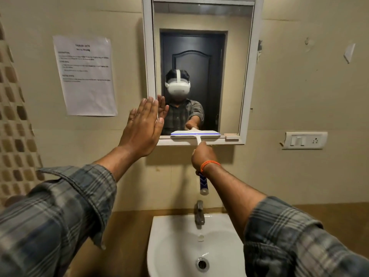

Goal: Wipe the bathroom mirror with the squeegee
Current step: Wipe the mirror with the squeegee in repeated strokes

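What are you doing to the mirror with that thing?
A person is cleaning the bathroom mirror. Their right hand grips the handle of a white squeegee, and its blade sits flat against the glass at the very bottom edge of the mirror. The left hand is open, with its fingers spread flat at the mirror's left frame. Below them is a white sink with a tap.

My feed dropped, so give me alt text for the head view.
The right hand holds the squeegee with its blade at the mirror's bottom edge, above the sink. The left hand is open, flat against the mirror frame's left side.
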